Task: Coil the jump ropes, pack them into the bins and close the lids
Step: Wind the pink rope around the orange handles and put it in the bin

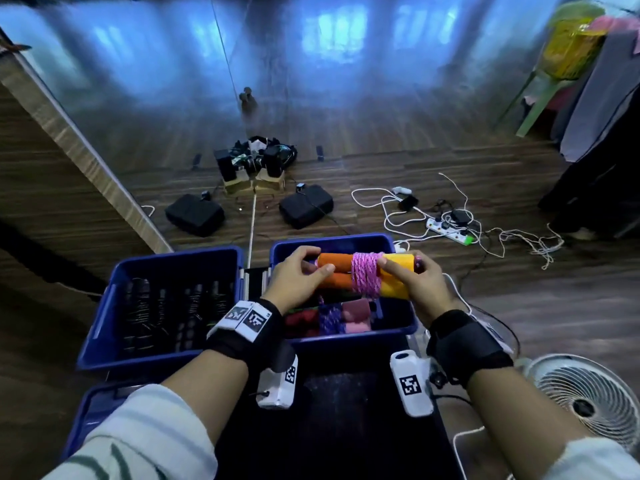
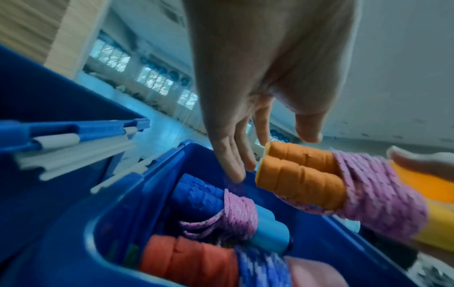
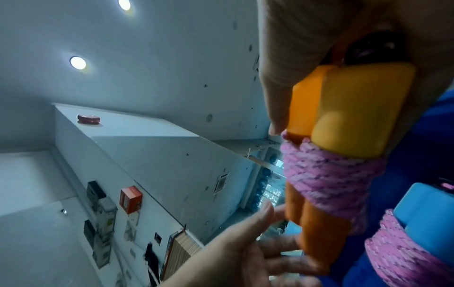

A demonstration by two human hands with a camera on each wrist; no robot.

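A coiled jump rope (image 1: 363,275), orange and yellow handles bound with pink cord, hangs level over the right blue bin (image 1: 332,239). My right hand (image 1: 398,268) grips its yellow end, thumb on top. My left hand (image 1: 313,263) is at the orange end. In the left wrist view its fingers (image 2: 233,167) are nearly straight beside the orange tips of the rope (image 2: 304,174), thumb just above. The right wrist view shows the rope (image 3: 331,174) and the left hand (image 3: 258,242) spread, fingertips touching the orange end. Inside the bin lie a blue-handled coil (image 2: 221,209) and a red-handled coil (image 2: 186,256).
The left blue bin (image 1: 180,256) holds no ropes. A blue lid (image 1: 93,410) lies at the bottom left. A white fan (image 1: 585,403) stands on the right. On the floor beyond are a power strip with cables (image 1: 450,228) and black cases (image 1: 195,214).
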